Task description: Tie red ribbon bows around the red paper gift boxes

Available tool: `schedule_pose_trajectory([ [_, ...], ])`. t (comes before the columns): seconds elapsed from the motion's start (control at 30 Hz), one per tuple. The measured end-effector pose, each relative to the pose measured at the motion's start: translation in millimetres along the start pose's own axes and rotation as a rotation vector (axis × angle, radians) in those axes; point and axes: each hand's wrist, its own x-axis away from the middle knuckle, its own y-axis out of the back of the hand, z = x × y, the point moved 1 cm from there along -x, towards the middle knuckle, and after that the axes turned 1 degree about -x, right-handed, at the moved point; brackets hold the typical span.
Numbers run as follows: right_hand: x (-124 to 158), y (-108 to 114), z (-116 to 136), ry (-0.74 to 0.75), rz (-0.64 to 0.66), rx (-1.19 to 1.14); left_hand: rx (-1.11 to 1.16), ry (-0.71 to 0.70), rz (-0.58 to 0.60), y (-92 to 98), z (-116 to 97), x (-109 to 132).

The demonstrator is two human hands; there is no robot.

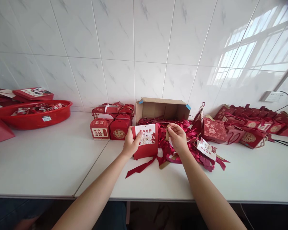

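My left hand grips the left side of a red gift box with a white printed card on its front, held above the table. To its right, my right hand pinches a narrow gold strip between thumb and fingers. A heap of dark red ribbons lies behind and below my right hand, spilling from an open cardboard box. One ribbon end stretches to the left below the gift box. Another white printed card rests on the right part of the heap.
Small red boxes stand left of the cardboard box. Further left is a red basin of wrapped items. Many red boxes line the right side of the white table near the tiled wall. A socket strip is at the far right.
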Motion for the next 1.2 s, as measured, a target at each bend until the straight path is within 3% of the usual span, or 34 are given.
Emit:
schedule_pose_trajectory([
  [0.53, 4.1, -5.1, 5.3, -0.061, 0.046, -0.073, -0.004, -0.017, -0.009, -0.2, -1.4, -0.3],
  [0.8, 7.6, -10.9, 10.9, -0.150, 0.188, -0.117, -0.032, -0.051, -0.016, -0.7, -1.8, 0.4],
  [1.03, 23.9, -25.8, 18.3, -0.225, 0.366, -0.115, -0.132, -0.212, -0.051, -5.3, -5.4, 8.0],
  [1.2, 32.6, -35.4, 16.9, -0.180, 0.419, -0.089, -0.202, -0.378, -0.034, -10.6, -7.6, 16.1],
])
